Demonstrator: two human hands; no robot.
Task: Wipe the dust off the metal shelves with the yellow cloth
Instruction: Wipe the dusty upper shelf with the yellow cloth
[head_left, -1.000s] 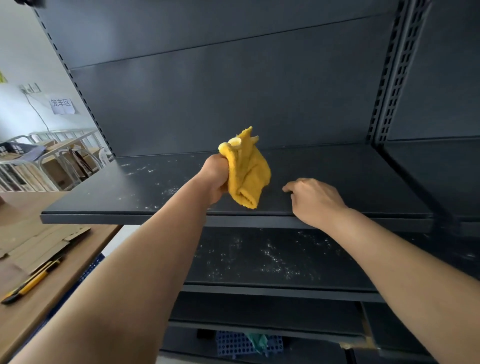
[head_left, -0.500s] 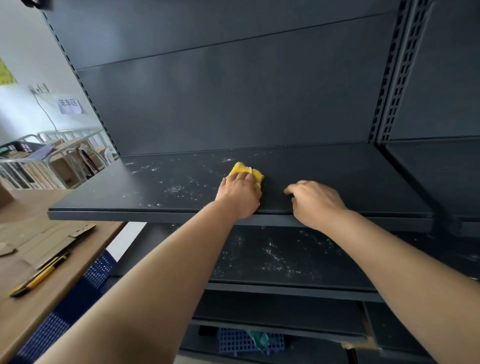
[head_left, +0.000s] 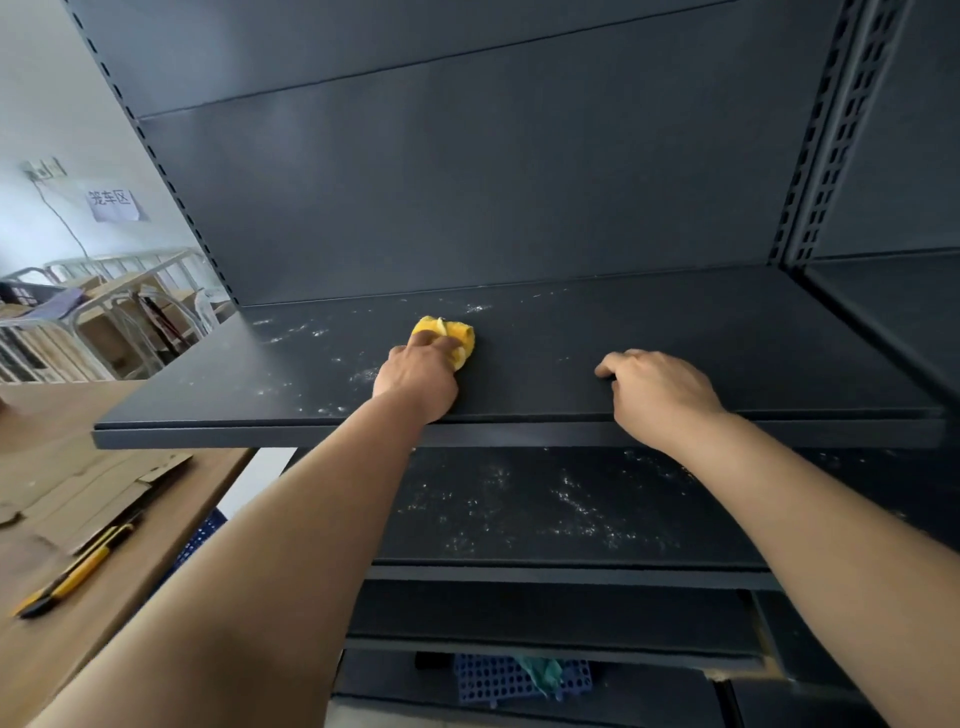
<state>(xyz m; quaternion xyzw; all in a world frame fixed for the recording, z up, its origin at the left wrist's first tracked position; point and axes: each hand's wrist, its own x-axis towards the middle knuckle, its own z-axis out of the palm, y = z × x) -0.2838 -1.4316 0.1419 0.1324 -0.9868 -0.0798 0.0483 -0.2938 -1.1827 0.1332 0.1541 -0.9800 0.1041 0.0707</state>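
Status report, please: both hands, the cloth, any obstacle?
Left grip holds yellow cloth on upper shelf. Right grip rests on shelf, empty. Dust beside cloth; no obstacle.

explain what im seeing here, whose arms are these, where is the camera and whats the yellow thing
There is no machine here. The camera sits on a person's head and looks forward and down, so the two bare arms are theirs. This is the only view. The left grip, simply their left hand, grips a bunched yellow cloth and presses it onto the upper metal shelf, among white dust specks. The right grip holds nothing; it rests near the shelf's front edge. The shelf below is dusty too. At the left, a yellow and black knife lies on a wooden table.
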